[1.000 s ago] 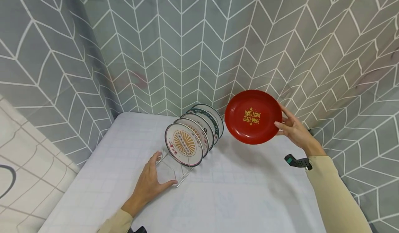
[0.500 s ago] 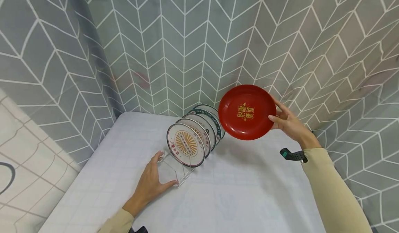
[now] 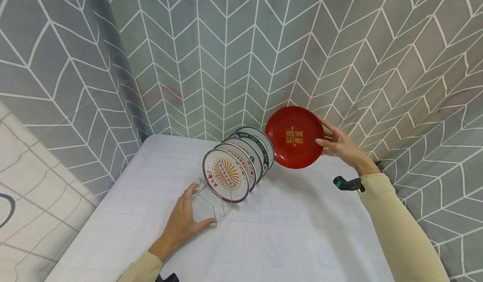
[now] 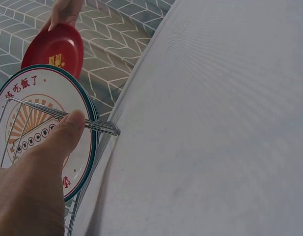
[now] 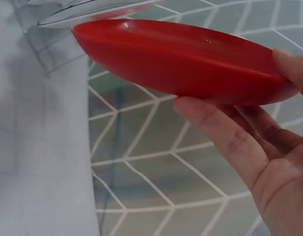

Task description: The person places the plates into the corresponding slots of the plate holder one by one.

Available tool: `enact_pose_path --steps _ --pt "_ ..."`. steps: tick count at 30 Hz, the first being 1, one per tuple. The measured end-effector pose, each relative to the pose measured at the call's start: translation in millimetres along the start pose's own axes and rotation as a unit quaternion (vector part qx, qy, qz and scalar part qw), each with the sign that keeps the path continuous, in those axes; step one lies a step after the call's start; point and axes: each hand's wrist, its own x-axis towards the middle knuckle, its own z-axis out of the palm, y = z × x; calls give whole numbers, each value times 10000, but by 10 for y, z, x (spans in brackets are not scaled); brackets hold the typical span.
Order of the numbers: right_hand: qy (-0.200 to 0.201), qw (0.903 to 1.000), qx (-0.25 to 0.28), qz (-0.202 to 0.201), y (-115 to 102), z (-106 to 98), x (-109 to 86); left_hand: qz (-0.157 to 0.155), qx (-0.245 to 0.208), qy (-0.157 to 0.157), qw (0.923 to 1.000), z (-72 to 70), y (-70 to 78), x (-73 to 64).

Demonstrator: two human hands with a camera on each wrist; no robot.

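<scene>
A red plate (image 3: 294, 137) with gold characters hangs in the air, tilted up on edge. My right hand (image 3: 340, 147) pinches its right rim, thumb on the inner face and fingers behind, as the right wrist view shows. Several white plates (image 3: 226, 175) with dark rims stand in a row in a wire plate rack (image 3: 225, 215). In the head view the red plate's left edge reaches the rearmost white plate. My left hand (image 3: 181, 219) grips the near end of the rack between thumb and fingers; in the left wrist view the thumb (image 4: 71, 129) lies on a wire bar.
The rack stands on a table with a white cloth (image 3: 264, 244). Behind and to the right hang grey curtains (image 3: 211, 55) with a white zigzag pattern. Pale tiles (image 3: 37, 198) show at the left. A dark band (image 3: 349, 184) sits on the right wrist.
My right hand has carried the red plate leftward, closer to the rear white plates. The left hand keeps its place on the rack. The head view has shifted slightly.
</scene>
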Motion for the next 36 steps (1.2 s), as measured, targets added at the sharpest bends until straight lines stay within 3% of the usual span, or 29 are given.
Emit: enact_pose_path --steps 9,19,28,36 --pt "-349 9991 -228 -14 5 233 205 17 12 -7 10000 8 -9 -3" --pt "-648 9912 -1119 -289 -226 465 401 106 35 78 9999 12 -41 -5" --pt "-1107 9849 -1307 -249 -165 778 659 76 -10 115 9999 38 -49 -33" --pt "-1139 9868 -1152 -44 -83 773 712 79 22 90 9999 27 -35 -6"
